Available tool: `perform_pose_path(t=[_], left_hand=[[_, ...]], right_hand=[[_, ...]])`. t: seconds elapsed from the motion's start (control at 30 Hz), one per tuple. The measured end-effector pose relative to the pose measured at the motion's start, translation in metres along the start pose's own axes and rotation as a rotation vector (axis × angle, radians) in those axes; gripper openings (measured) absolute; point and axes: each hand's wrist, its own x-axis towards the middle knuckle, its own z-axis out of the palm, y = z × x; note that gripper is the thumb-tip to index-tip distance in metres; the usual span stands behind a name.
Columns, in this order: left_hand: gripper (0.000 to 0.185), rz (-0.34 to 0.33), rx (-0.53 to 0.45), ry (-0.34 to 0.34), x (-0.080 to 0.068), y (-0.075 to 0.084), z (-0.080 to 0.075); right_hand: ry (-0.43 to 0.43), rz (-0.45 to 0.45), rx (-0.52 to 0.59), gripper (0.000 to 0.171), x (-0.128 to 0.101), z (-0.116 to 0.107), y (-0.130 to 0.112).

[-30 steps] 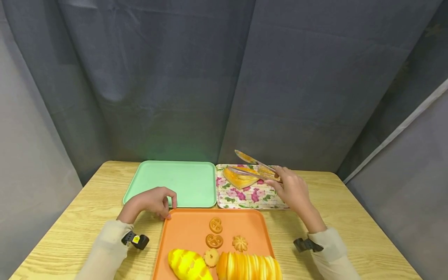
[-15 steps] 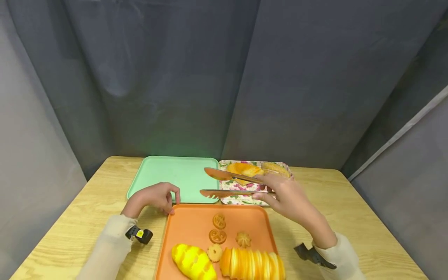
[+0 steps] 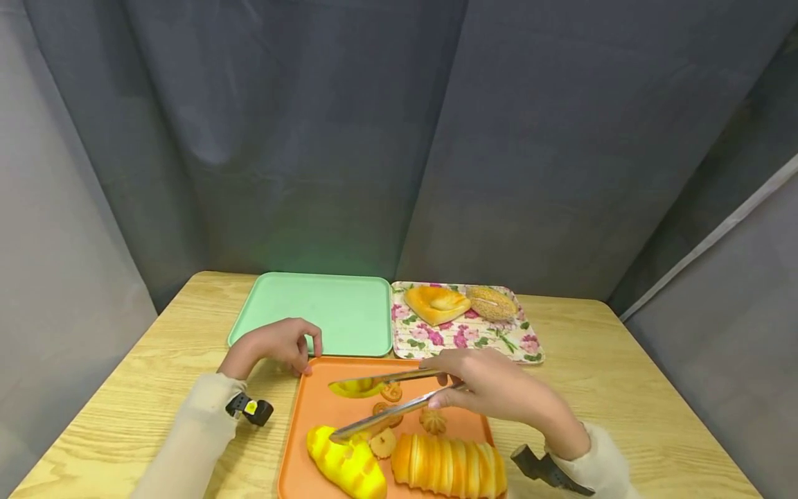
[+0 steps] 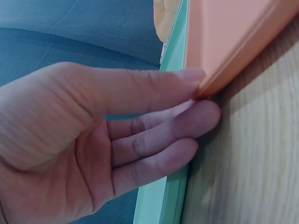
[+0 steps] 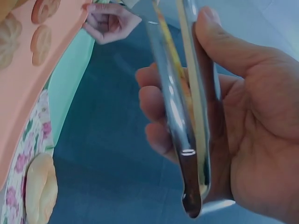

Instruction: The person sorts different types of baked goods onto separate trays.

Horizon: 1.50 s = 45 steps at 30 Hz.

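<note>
Tongs in right hand's grip – cookies beneath, left hand pinching orange tray corner.

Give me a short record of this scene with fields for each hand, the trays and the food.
left hand: pinches the corner of the orange tray
right hand: holds metal tongs, arms apart, over the orange tray
orange tray: yellow bun, sliced loaf, small cookies
green tray: nothing on it
floral tray: square pastry and seeded roll
surface: wooden table
</note>
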Motion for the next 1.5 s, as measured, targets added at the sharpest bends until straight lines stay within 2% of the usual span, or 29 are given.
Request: perform_pose_path(t=[0.33, 0.5, 0.6, 0.73, 0.97, 1.2, 1.37, 1.5], left_hand=[[0.021, -0.017, -0.010, 0.013, 0.000, 0.000, 0.001], [0.020, -0.007, -0.011, 0.014, -0.001, 0.000, 0.002], [0.020, 0.005, -0.003, 0.016, 0.001, 0.001, -0.001], [0.020, 0.022, 0.000, 0.019, 0.002, 0.000, -0.001], [0.020, 0.031, -0.037, 0.017, -0.001, -0.002, 0.004], [0.021, 0.050, -0.037, 0.026, -0.004, -0.006, 0.010], [0.022, 0.053, -0.009, 0.040, -0.006, -0.003, 0.007], [0.022, 0.065, -0.011, 0.041, -0.004, -0.001, 0.005]], right_hand=[[-0.131, 0.037, 0.063, 0.051, 0.001, 0.006, -0.011], [-0.174, 0.054, 0.066, 0.049, 0.004, 0.010, -0.012], [-0.167, 0.037, 0.060, 0.048, 0.005, 0.008, -0.012], [-0.107, -0.029, 0.019, 0.045, 0.005, 0.010, -0.012], [0.030, -0.147, -0.084, 0.028, 0.005, 0.020, -0.012], [0.104, -0.152, -0.065, 0.029, 0.002, 0.022, -0.009], [0.228, -0.170, -0.118, 0.027, 0.001, 0.012, -0.001], [0.321, -0.115, -0.169, 0.032, -0.006, -0.004, 0.005]])
